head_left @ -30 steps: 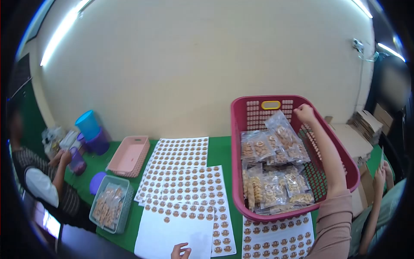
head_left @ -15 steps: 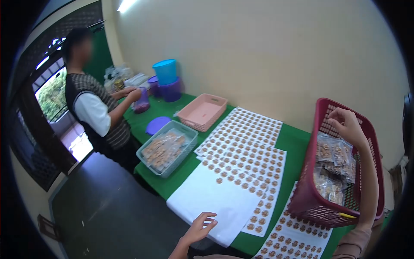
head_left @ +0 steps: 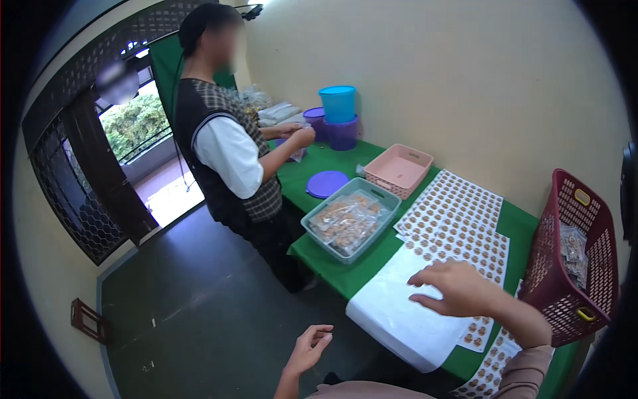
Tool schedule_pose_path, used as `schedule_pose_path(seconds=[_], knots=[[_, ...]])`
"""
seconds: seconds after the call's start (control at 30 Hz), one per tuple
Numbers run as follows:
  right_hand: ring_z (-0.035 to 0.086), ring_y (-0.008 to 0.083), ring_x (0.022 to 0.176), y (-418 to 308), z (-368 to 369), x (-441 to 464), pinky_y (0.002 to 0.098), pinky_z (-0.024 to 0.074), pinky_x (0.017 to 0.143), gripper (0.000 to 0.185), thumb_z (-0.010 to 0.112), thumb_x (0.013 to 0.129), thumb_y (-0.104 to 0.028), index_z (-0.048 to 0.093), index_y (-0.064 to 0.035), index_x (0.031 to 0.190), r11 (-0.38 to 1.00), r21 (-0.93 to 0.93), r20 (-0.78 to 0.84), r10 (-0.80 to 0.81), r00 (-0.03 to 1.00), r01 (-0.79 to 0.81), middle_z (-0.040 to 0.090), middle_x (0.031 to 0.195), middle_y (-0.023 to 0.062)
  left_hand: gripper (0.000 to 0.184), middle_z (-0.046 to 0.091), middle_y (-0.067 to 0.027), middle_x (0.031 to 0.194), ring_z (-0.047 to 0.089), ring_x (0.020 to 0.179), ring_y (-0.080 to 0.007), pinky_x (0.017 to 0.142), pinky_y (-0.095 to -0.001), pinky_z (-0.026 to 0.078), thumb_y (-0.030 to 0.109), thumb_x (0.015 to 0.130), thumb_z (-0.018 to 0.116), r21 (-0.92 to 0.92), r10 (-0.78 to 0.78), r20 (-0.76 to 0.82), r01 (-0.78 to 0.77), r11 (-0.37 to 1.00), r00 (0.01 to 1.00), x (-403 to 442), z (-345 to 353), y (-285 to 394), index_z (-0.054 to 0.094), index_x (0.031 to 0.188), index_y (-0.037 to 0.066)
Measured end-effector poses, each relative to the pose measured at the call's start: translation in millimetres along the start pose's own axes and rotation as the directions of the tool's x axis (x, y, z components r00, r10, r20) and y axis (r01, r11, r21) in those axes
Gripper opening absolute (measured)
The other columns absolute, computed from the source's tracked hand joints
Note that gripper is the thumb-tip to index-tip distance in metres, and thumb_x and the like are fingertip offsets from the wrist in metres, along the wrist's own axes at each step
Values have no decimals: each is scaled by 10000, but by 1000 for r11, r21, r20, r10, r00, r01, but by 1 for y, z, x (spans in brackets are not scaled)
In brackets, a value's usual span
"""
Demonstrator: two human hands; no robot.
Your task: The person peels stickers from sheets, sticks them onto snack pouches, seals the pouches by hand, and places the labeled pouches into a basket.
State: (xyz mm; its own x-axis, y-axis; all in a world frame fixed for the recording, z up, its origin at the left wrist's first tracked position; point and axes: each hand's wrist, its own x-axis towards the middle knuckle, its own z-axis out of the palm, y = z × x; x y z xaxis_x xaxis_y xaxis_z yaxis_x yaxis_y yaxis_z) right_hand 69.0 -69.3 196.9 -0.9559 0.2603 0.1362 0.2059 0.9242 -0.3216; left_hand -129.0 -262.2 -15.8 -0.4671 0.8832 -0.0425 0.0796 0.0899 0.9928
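Note:
My right hand [head_left: 452, 287] hovers above the sticker sheets [head_left: 458, 219], its thumb and fingers apart and nothing between them. Beneath it lies the bare white part of a sheet [head_left: 392, 309], which hangs over the table's front edge. Round printed stickers fill the rest of the sheets in rows. My left hand [head_left: 309, 349] is in front of the table, over the floor, with loosely curved fingers and nothing held. Packed clear bags [head_left: 352, 223] lie in the pale green plastic basket [head_left: 307, 229], beyond both hands. More filled bags [head_left: 573, 253] are in the maroon basket [head_left: 565, 319] on the right.
A co-worker [head_left: 226, 153] stands at the table's far left end, handling a clear bag. A pink basket [head_left: 399, 169], purple lid [head_left: 327, 184], blue tub [head_left: 337, 104] and purple tub [head_left: 343, 133] stand on the green tablecloth [head_left: 312, 256]. The wall runs behind.
My view has swung left. My right hand has moved from over the maroon basket to above the sticker sheets. My left hand is now off the table's edge, still empty.

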Motion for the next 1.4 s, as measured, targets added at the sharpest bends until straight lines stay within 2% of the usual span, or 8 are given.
schedule_pose_path(seconds=[0.2,0.33,0.57,0.7,0.77,0.9,1.07,1.4], knots=[[568,234,749,-15,97,49,318,449,654,259,521,760,-287,554,-67,893,950,312,24,8,1000,-15,587,807,91,220,538,-90,966,517,882,-145,779,-246,404,95,797,494,-52,-69,-134,62,997,989,-19,-81,-14,484,992,-9],[584,182,764,-14,149,72,275,448,698,255,554,760,-199,546,-4,923,717,692,23,95,995,-85,602,801,107,211,521,-106,984,506,914,-155,812,-248,391,76,807,471,-146,-161,-198,133,980,967,-22,-113,-26,468,994,-22],[579,178,750,10,198,111,277,445,687,265,562,755,-197,544,0,930,505,822,57,387,920,-264,603,810,92,251,528,-81,956,508,871,-168,766,-281,397,169,809,499,-62,-115,-214,104,993,970,4,-132,-28,488,1012,23],[553,219,844,43,201,142,310,430,736,323,553,752,-250,531,4,950,589,755,74,361,930,-289,582,894,121,224,537,-77,927,513,857,-173,776,-290,390,179,810,497,-79,-106,-222,90,993,969,40,-138,-20,506,973,26],[481,275,965,64,208,161,349,385,813,391,537,743,-304,512,11,974,861,389,-6,358,934,-328,528,1005,165,200,540,-74,892,520,813,-175,754,-290,401,176,806,497,-70,-76,-252,60,996,965,63,-145,-13,518,941,30],[393,368,1043,92,233,193,363,326,882,504,545,711,-350,470,24,1040,878,245,-93,444,891,-412,431,1096,253,203,530,-102,968,513,891,-149,801,-239,395,56,805,466,-102,-128,-178,111,989,976,116,-158,-10,469,992,-24],[185,458,1153,96,259,211,528,104,941,662,478,734,-427,307,14,1197,883,202,85,415,906,-423,155,1257,308,207,532,-98,967,511,897,-149,805,-242,391,66,804,474,-45,-101,-125,96,994,987,166,-151,-3,470,992,-21],[212,458,1145,91,268,211,515,124,947,606,459,760,-396,292,-26,1210,870,132,46,474,880,-475,165,1266,290,205,543,-74,958,514,869,-131,744,-244,408,109,796,511,-36,-109,218,119,992,970,259,-133,-21,500,977,14]])
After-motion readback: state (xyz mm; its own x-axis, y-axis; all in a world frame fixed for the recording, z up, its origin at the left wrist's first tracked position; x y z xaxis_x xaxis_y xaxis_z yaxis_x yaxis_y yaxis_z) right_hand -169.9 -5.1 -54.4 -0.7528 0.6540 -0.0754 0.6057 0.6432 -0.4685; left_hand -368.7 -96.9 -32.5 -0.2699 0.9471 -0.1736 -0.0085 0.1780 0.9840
